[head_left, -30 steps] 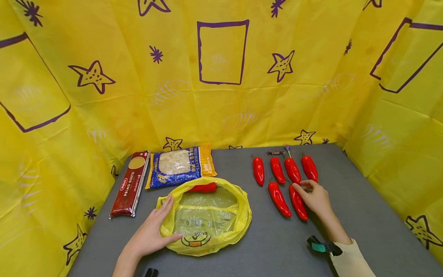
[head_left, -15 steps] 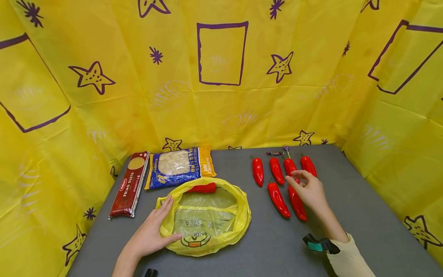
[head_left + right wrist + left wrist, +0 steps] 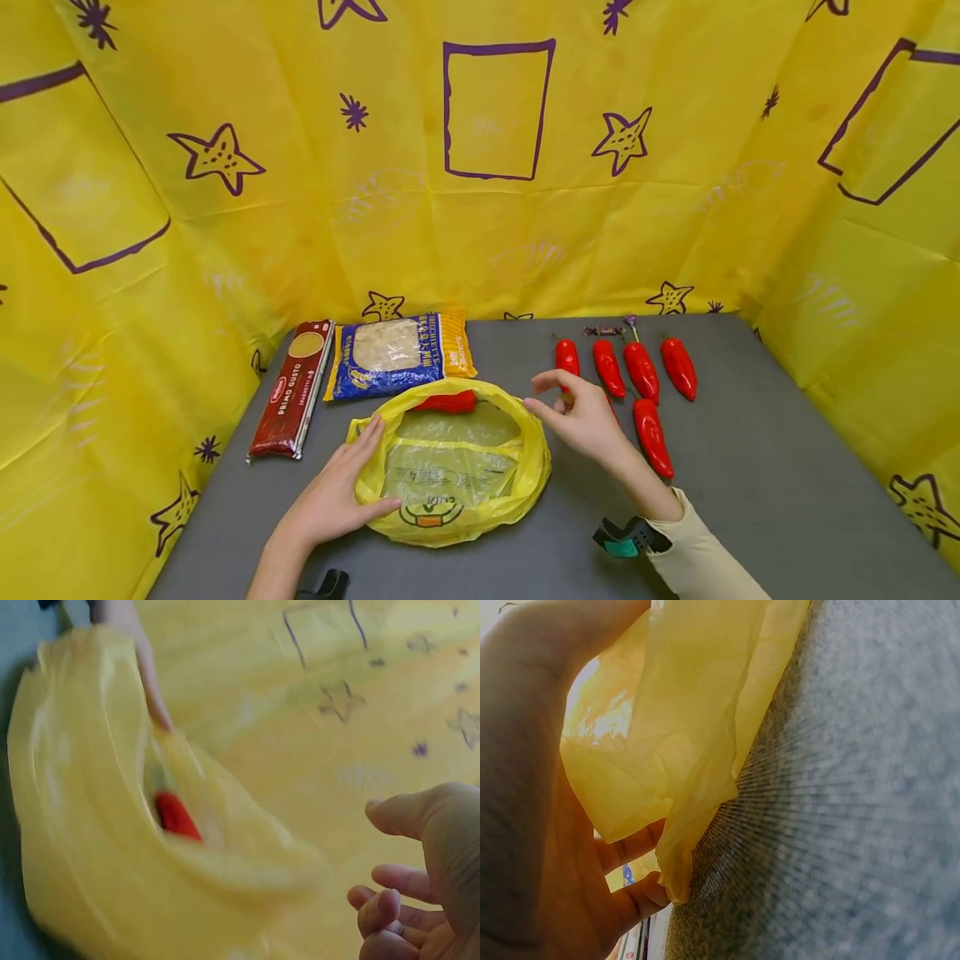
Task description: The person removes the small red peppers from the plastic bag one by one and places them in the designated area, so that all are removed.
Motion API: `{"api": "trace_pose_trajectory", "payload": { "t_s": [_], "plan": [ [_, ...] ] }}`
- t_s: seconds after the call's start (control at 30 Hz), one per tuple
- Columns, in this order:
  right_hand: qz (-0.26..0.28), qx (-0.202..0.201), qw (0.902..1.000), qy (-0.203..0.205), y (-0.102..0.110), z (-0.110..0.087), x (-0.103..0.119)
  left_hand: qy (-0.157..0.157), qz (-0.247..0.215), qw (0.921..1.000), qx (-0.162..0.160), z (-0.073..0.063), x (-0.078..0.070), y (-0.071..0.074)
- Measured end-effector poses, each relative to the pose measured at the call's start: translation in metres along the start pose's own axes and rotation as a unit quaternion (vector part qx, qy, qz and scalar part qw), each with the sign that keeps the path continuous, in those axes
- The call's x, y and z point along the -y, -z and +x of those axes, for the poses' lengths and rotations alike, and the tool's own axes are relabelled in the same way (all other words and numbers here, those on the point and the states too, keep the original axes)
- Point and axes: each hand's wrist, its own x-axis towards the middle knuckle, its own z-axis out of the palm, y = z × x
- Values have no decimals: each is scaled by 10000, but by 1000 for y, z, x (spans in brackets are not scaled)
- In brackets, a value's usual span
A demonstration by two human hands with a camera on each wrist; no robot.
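Observation:
My left hand [image 3: 326, 500] rests on the left side of a yellow plastic bag [image 3: 487, 521], fingers straight and spread along its rim. The bag stands with its mouth wide, and a red chili pepper [image 3: 453, 402] lies inside at the back. In the left wrist view, the bag's folds [image 3: 697, 735] fall between thumb and fingers. Just right of the bag's rim hovers my right hand [image 3: 588, 423], thumb and forefinger apart with nothing between them. Behind it and to its right lie several red chili peppers [image 3: 652, 437], one of them mostly hidden by the hand.
A red spaghetti pack [image 3: 294, 392] and a blue and yellow orecchiette bag [image 3: 397, 354] lie at the back left. Beyond the peppers are a small dark wrapped candy [image 3: 603, 331] and a purple-tipped stick [image 3: 632, 325]. Yellow printed cloth [image 3: 487, 242] walls in the grey table [image 3: 750, 467].
My right hand has left the front right pepper and travelled left to the bag's rim, with no pepper in it. The left hand stays on the bag. The head view has shifted slightly.

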Motion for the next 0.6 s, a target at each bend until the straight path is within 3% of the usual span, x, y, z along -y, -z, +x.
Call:
{"api": "trace_pose_trajectory", "payload": {
  "t_s": [0.13,0.33,0.6],
  "plan": [
    [88,306,9986,415,-24,3,15,-11,-10,10000,11,2,-1,1],
    [-203,568,9919,1114,-55,-2,32,5,-5,10000,43,2,-2,1],
    [-476,1318,9838,1117,-87,-1,40,115,19,9999,120,3,-3,2]
  ]
}}
